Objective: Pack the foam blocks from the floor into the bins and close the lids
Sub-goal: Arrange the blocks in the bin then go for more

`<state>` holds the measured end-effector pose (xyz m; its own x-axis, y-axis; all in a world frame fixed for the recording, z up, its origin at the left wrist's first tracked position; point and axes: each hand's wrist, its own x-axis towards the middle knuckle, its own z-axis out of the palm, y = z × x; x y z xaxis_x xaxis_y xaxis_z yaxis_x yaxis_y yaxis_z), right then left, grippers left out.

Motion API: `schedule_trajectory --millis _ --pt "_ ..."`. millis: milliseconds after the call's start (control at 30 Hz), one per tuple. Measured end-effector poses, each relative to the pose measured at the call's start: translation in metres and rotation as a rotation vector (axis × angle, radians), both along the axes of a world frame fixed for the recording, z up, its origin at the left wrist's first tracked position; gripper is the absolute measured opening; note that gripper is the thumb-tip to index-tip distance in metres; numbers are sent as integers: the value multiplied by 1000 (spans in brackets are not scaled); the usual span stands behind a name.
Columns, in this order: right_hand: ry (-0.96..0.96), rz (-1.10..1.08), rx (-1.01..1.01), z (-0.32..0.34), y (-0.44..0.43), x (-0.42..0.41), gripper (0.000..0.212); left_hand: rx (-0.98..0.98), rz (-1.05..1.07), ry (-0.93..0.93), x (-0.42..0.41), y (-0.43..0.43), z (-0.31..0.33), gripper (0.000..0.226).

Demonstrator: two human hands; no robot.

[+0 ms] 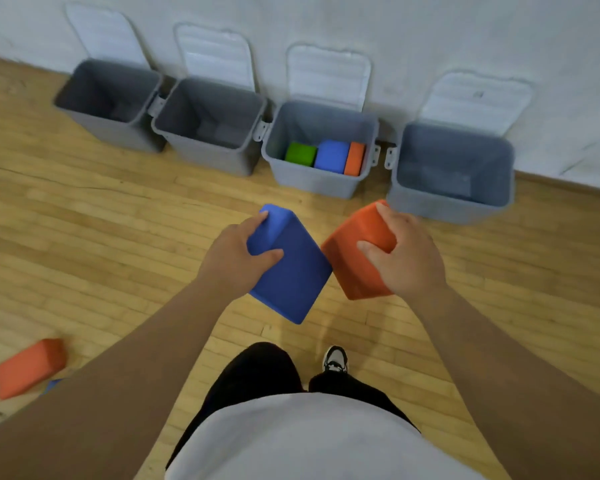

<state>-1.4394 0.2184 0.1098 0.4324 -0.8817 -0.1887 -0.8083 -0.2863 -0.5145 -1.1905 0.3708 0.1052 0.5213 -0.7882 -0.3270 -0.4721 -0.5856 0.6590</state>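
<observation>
While aloft, two blocks; four bins.

The 4 bins at 12 o'clock are smooth matt grey plastic, lids ribbed whitish plastic. The blue block and orange block are matt foam. The floor is softly glossy wood.

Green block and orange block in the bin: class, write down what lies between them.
A blue block lies between the green block and the orange block, side by side in the third bin from the left; the head view shows it.
</observation>
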Motion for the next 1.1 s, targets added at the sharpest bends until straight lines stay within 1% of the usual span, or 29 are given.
schedule_trajectory --millis 200,367,467,567,733,933,1100 --pt "17 12 13 -11 -101 74 76 -11 2 -18 76 -100 -8 76" --pt "9 -36 20 -40 -187 145 75 11 -88 0 163 -205 -28 75" --pt "22 -79 60 -50 -235 187 76 60 -152 -17 214 -269 -29 74" --pt "-17 -129 103 -55 -279 219 75 128 -242 -28 256 -331 -28 74" --pt "-23 -190 162 -68 -350 257 75 201 -310 -41 305 -423 -33 74" --pt "43 -201 281 -116 -455 293 71 299 -344 -24 346 -522 -82 72" --pt "136 -167 334 -168 -538 323 73 345 -434 -7 366 -606 -146 72"
